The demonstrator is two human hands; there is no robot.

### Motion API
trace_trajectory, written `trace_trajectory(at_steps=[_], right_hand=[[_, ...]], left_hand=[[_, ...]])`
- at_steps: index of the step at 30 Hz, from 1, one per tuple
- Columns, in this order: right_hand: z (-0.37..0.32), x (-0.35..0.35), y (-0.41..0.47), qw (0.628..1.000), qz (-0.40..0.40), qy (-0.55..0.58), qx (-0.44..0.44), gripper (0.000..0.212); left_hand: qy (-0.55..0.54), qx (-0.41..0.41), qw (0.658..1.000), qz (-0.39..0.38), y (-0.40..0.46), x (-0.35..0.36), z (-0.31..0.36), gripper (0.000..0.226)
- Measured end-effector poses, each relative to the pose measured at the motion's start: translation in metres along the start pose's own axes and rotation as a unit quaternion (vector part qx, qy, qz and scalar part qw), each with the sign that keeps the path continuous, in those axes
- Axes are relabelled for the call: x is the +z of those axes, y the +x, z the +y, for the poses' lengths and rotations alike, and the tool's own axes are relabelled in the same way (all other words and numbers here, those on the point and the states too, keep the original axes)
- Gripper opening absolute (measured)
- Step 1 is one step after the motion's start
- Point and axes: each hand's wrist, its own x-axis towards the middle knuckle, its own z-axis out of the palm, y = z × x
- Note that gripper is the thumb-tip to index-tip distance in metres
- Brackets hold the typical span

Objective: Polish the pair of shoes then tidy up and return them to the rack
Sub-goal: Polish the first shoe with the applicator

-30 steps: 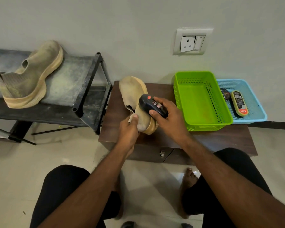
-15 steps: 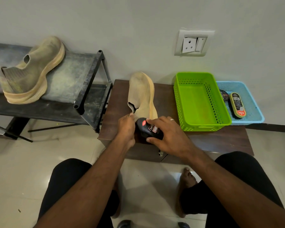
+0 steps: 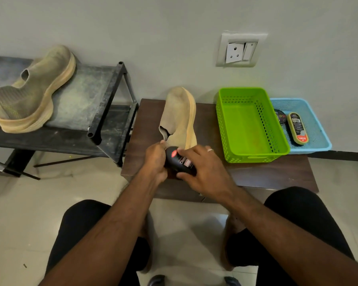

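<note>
Two hands meet at the brown wooden table's (image 3: 256,178) near edge. The black oval polish applicator with a red label (image 3: 180,162) is gripped by curled right hand (image 3: 203,172) fingers; its lettering is unreadable. The beige knit slip-on shoe (image 3: 180,118), lying on the table, is pinched at the heel by the left hand (image 3: 155,162). The matching shoe (image 3: 33,89) lies on the black metal rack (image 3: 110,104).

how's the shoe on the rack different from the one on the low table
The shoe on the rack lies alone, untouched, side-on with its thick sole facing the camera; the shoe on the low table points toe-first at the wall, and the left hand grips its heel end. The rack shoe looks darker and more olive, the table shoe paler beige. Both are slip-ons with pale yellowish soles, plainly a pair.
</note>
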Motion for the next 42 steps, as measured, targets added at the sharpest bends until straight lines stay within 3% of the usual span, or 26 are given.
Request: trace_trajectory(at_steps=[4,9,12,15,18,21,27,34,39,42], right_hand=[[0.003,-0.015,-0.01,0.994,-0.039,0.099,0.033,0.064],[0.011,-0.012,0.004,0.986,0.089,0.058,0.13,0.065],[0.002,-0.003,0.004,0.995,0.053,0.028,0.077,0.064],[-0.001,-0.002,-0.008,0.997,-0.008,0.078,0.028,0.066],[0.009,-0.007,-0.005,0.993,0.048,0.082,0.067,0.066],[0.016,-0.003,0.004,0.992,0.036,0.081,0.093,0.066],[0.032,0.022,0.042,0.968,0.093,0.116,0.202,0.062],[0.029,0.014,0.06,0.953,0.161,0.108,0.231,0.054],[0.027,-0.008,0.039,0.963,0.163,0.008,0.213,0.055],[0.032,-0.026,0.033,0.962,0.163,-0.052,0.212,0.055]], left_hand=[[-0.007,0.006,1.0,-0.004,0.0,-0.006,0.0,0.02],[-0.005,0.045,0.999,-0.026,0.003,-0.005,-0.004,0.025],[0.013,0.046,0.999,0.001,0.009,-0.011,-0.005,0.025],[0.06,0.059,0.996,0.022,0.008,-0.019,-0.002,0.025],[0.112,0.096,0.988,0.038,0.015,-0.026,-0.002,0.024],[0.158,0.122,0.979,0.042,0.016,-0.033,-0.002,0.025],[0.281,0.18,0.942,0.039,0.019,-0.05,-0.002,0.016],[0.4,0.258,0.877,0.067,0.013,-0.033,-0.008,0.033],[0.465,0.327,0.823,-0.004,0.021,0.003,-0.022,0.035],[0.482,0.311,0.818,-0.045,0.021,0.023,-0.029,0.046]])
